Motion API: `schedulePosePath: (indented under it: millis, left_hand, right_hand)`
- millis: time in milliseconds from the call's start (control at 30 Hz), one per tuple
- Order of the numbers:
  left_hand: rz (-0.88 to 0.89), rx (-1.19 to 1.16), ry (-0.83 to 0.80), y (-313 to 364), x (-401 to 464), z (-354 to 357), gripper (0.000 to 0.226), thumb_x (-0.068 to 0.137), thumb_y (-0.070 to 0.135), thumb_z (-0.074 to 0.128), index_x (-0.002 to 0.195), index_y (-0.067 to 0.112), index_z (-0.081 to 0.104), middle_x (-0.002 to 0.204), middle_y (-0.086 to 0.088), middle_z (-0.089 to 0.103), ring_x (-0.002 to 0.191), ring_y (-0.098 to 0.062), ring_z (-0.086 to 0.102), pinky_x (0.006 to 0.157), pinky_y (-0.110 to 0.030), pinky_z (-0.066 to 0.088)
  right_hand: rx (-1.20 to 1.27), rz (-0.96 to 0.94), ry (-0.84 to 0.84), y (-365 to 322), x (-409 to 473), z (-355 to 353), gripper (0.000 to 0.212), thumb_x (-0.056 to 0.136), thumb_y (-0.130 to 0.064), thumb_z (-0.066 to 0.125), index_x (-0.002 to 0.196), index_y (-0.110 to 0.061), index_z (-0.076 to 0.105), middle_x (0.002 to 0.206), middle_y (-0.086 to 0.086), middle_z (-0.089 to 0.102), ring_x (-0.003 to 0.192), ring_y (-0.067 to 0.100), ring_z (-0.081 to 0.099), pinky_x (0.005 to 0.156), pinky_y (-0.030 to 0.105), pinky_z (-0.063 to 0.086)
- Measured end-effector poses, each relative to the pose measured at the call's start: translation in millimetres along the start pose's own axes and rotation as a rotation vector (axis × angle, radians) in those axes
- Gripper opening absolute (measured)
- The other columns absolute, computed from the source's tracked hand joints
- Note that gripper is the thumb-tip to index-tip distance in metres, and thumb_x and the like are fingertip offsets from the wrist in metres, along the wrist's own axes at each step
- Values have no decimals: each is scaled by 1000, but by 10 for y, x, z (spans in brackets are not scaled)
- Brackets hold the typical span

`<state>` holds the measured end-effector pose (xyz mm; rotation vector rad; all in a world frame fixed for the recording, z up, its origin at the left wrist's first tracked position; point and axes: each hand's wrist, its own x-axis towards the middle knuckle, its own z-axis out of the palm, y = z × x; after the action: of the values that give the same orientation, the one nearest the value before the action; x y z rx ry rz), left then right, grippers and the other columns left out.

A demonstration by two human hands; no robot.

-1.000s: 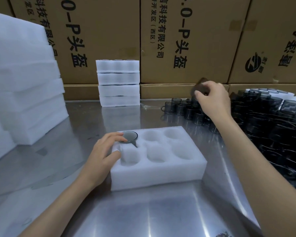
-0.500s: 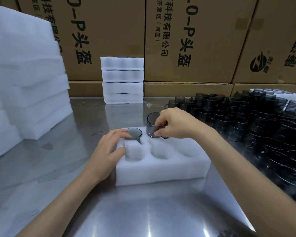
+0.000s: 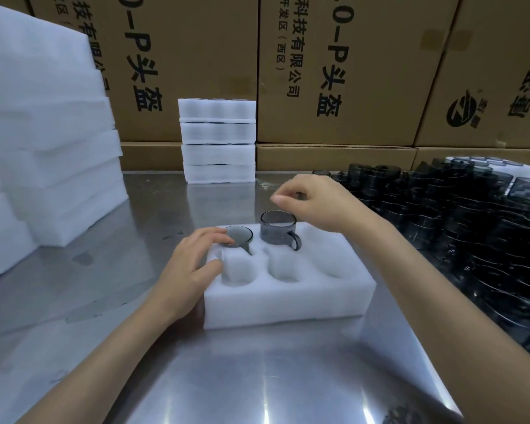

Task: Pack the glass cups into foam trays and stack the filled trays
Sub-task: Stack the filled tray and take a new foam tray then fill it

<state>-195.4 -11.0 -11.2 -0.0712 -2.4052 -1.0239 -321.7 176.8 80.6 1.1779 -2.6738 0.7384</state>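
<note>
Bare left fingers [image 3: 218, 237] on seated cup [image 3: 238, 235]

The steel tabletop [image 3: 153, 301] carries a white foam tray [image 3: 288, 298] in the middle, a stack of four trays [image 3: 218, 140] behind, foam sheets [image 3: 43, 148] left, dark glass cups [image 3: 471, 234] right.
</note>
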Motion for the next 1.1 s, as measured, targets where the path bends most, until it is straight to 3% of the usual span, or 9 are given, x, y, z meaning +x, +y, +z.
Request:
schedulePosePath:
  millis: [133,267,367,500,733,867,967,1100]
  left_hand:
    - [27,45,-80,108,39,-60,62,65,50,33,125,40,46,137,26,39,134,-1,29,107,-9,15]
    - [122,197,-275,312,108,-17,58,83,51,31,138,51,12,148,36,7,137,17,-5,113,-18,-5]
    - [152,354,-370,402,152,65,62,86,48,24,143,47,2,148,36,-7,135,17,-15,112,-19,-13]
    - [113,433,-422,381,163,99,67,83,49,21,148,41,8,150,33,-3,135,17,-14,112,-21,-14]
    - [43,449,-406,369,195,123,70,78,51,20,147,40,21,149,32,12,140,10,1,97,-4,-11]
    - [43,422,-360,336,164,154,67,79,53,22,145,42,25,144,37,12,137,14,4,102,-8,-8]
    - [70,366,-252,328,101,182,68,74,63,21,138,45,37,142,36,22,131,18,13,107,-11,0]
    - [60,174,-108,310,37,174,53,73,61,32,113,44,61,128,31,50,125,5,42,108,-28,29]
  right_hand:
    - [9,-16,-45,36,-51,66,37,100,-31,37,134,-29,51,140,-14,48,131,11,41,109,39,33]
    - [61,-19,-59,167,-229,172,46,99,-24,31,145,-29,36,152,-20,25,141,3,23,116,34,20]
    - [27,-16,-92,285,-405,285,49,99,-27,30,147,-36,28,152,-28,16,140,-5,15,117,34,18]
    - [-14,20,-173,352,-440,337,49,98,-32,29,146,-40,27,151,-32,13,140,-6,14,116,35,20]
    - [-113,22,-237,308,-387,361,47,98,-33,25,143,-41,33,152,-27,18,141,-1,16,110,33,24]
    - [-109,32,-204,290,-395,395,47,97,-32,26,143,-39,35,152,-26,20,140,-1,18,108,31,24]
    - [-64,41,-126,290,-426,409,44,98,-33,29,140,-37,41,150,-24,29,138,2,24,104,32,28]
    - [-28,107,154,350,-433,352,42,98,-37,36,138,-28,47,145,-13,42,135,9,32,103,33,32]
